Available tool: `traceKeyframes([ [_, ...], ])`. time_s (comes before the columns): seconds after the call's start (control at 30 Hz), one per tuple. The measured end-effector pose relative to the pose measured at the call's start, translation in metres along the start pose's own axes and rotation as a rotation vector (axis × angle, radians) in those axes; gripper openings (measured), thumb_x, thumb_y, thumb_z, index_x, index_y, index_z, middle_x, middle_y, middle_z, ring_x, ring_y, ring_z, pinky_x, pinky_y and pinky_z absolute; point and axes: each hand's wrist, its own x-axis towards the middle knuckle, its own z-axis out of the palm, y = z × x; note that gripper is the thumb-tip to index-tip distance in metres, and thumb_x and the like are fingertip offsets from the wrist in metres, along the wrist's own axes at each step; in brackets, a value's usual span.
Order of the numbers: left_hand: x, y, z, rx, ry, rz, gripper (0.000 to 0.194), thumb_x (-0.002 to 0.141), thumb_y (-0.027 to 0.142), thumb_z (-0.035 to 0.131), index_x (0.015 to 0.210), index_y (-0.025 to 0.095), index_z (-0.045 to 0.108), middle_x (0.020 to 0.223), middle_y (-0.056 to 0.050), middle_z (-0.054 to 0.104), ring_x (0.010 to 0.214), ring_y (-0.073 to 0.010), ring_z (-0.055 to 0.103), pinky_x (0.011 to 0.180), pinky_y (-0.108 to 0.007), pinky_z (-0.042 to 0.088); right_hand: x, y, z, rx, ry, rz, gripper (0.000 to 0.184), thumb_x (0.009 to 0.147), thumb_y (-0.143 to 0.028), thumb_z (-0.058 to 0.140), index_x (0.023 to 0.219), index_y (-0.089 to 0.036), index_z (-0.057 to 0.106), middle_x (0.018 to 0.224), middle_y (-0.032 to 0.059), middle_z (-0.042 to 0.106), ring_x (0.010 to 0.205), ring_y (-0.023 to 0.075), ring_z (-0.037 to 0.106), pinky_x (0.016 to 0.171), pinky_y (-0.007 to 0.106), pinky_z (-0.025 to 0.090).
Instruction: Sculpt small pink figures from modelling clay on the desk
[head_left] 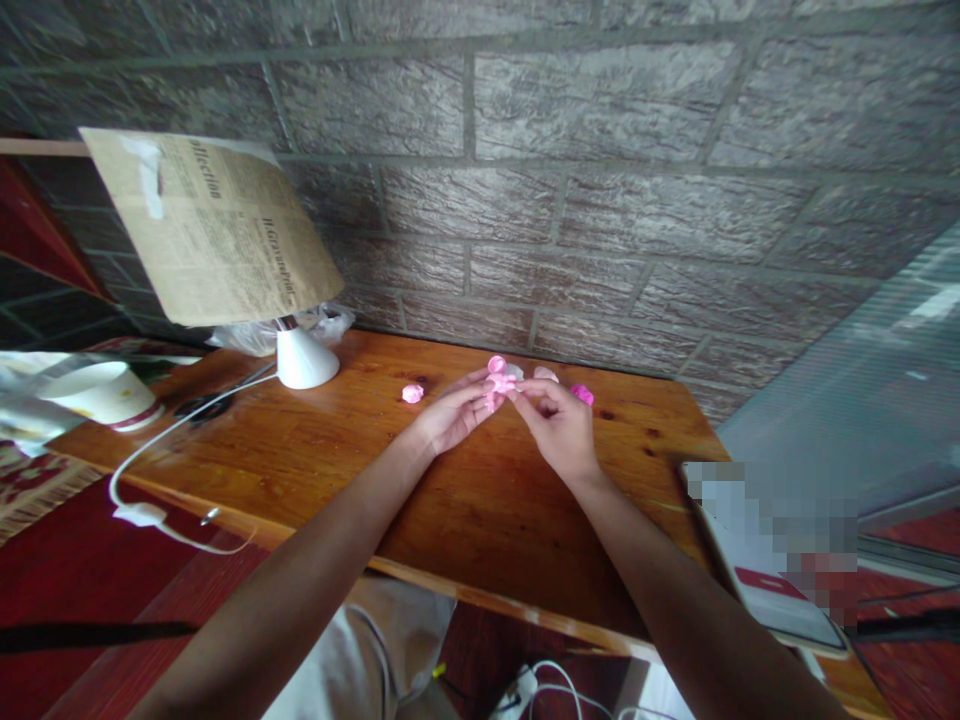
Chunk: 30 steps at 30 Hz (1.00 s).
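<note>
My left hand (463, 412) is closed around a small pink modelling-clay piece (501, 383) above the table. This piece has a rounded, cup-like top and several short parts sticking out. From the other side, my right hand (561, 425) pinches its edge between thumb and fingertips. Behind the hands lie a white lump (514, 371), a pale pink lump (546, 374) and a bright magenta lump (583, 395), each partly hidden. Another pink lump (412, 394) rests on the wood left of my left hand.
A lamp (307, 358) with a newspaper-print shade stands on the wooden table (480, 530), its white cord (146, 450) running over the front edge. A paper cup (105, 393) and dark scissors (212, 408) are at the left. A tablet-like device (780, 590) lies right. Behind is a brick wall (525, 220).
</note>
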Motion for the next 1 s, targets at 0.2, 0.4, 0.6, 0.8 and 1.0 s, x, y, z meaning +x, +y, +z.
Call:
traceKeyframes([
  [0.2, -0.001, -0.001, 0.002, -0.008, -0.014, 0.001, 0.029, 0.084, 0.003, 0.065, 0.11, 0.014, 0.072, 0.099, -0.006, 0.077, 0.08, -0.0076, 0.071, 0.081, -0.014, 0.056, -0.001, 0.001, 0.001, 0.01, -0.009, -0.009, 0.017, 0.089, -0.035, 0.068, 0.094, -0.021, 0.076, 0.086, 0.002, 0.075, 0.054, 0.0099, 0.051, 0.056, 0.025, 0.044],
  [0.4, 0.0, 0.001, 0.001, -0.019, -0.012, 0.025, 0.03, 0.083, 0.004, 0.065, 0.112, 0.012, 0.072, 0.103, -0.007, 0.077, 0.083, -0.0084, 0.071, 0.085, -0.015, 0.056, 0.0, -0.001, 0.0, 0.023, -0.001, 0.011, 0.023, 0.087, -0.041, 0.071, 0.095, -0.021, 0.076, 0.084, 0.002, 0.074, 0.051, 0.0092, 0.049, 0.053, 0.025, 0.044],
  [0.6, -0.001, 0.005, 0.001, -0.015, -0.014, 0.056, 0.027, 0.079, 0.006, 0.064, 0.105, 0.011, 0.072, 0.103, -0.009, 0.077, 0.085, -0.0096, 0.071, 0.085, -0.016, 0.055, 0.002, 0.006, -0.002, 0.015, 0.062, 0.086, 0.028, 0.09, -0.047, 0.065, 0.096, -0.021, 0.076, 0.069, 0.0002, 0.067, 0.047, 0.0099, 0.045, 0.045, 0.025, 0.037],
  [0.8, -0.001, 0.005, 0.003, 0.021, -0.027, 0.061, 0.027, 0.078, 0.007, 0.068, 0.104, 0.014, 0.069, 0.096, -0.006, 0.077, 0.083, -0.0098, 0.072, 0.083, -0.016, 0.056, 0.002, 0.008, -0.002, 0.069, 0.021, 0.119, 0.031, 0.089, -0.049, 0.065, 0.1, -0.023, 0.078, 0.066, -0.0005, 0.064, 0.045, 0.0096, 0.044, 0.041, 0.024, 0.035],
  [1.0, -0.001, 0.0, 0.001, 0.139, -0.004, 0.072, 0.032, 0.072, 0.011, 0.082, 0.1, 0.015, 0.065, 0.092, -0.004, 0.076, 0.084, -0.0128, 0.074, 0.084, -0.021, 0.056, 0.004, 0.01, 0.0, 0.167, 0.028, 0.225, 0.03, 0.084, -0.048, 0.07, 0.094, -0.021, 0.078, 0.081, 0.0029, 0.073, 0.048, 0.0094, 0.05, 0.042, 0.024, 0.043],
])
